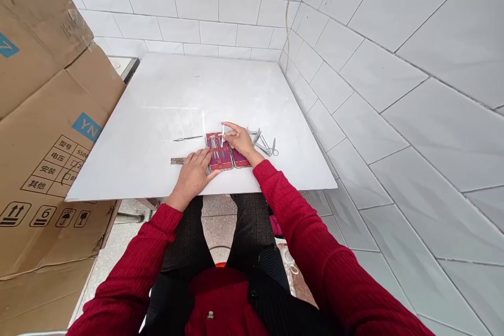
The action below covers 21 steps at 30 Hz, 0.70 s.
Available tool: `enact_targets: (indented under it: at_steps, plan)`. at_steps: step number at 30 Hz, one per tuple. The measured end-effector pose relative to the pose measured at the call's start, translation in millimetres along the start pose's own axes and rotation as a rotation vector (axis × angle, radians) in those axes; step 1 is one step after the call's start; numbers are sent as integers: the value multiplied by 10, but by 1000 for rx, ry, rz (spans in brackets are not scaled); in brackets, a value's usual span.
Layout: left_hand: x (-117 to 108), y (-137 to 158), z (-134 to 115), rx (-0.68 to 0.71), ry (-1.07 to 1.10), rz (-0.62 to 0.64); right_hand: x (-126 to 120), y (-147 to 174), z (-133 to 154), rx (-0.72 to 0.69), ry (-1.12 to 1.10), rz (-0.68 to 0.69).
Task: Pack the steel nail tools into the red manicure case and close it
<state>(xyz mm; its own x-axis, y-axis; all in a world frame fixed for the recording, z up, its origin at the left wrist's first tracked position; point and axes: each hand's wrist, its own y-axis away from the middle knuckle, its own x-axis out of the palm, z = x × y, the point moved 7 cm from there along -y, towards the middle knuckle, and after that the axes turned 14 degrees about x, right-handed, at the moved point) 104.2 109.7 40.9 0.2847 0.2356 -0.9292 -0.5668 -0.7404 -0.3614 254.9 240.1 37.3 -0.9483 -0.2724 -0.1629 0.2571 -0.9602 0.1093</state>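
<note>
A red manicure case [221, 165] lies unfolded on the white table, with several slim metal tools [216, 146] tucked in its left half. My left hand [193, 170] lies flat with its fingers out, touching the case's left edge. Over the middle of the case, my right hand [239, 140] pinches a slim pale manicure tool [222, 135] upright; its exact kind is too small to tell. Nail clippers [177, 161] sit left of my left hand. Farther up lies a thin metal stick tool [188, 138]. Small scissors [274, 148] and other metal tools lie right of the case, partly behind my right hand.
A large cardboard box [47, 115] stands along the table's left side. White tiled walls [374, 79] close off the right and the back. A cable [288, 16] hangs in the corner. The table's front edge [236, 192] is just above my legs.
</note>
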Motion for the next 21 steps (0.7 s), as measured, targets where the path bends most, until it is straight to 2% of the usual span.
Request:
enact_targets:
  at_steps: [7, 12, 21]
  plan:
    - [5, -8, 4, -11, 5, 13, -26, -43, -82, 25, -11, -61]
    - [-2, -6, 3, -17, 20, 6, -28, -62, -118, 32, 62, -89]
    - [33, 5, 17, -8, 13, -11, 2, -42, -71, -33, 134, -102]
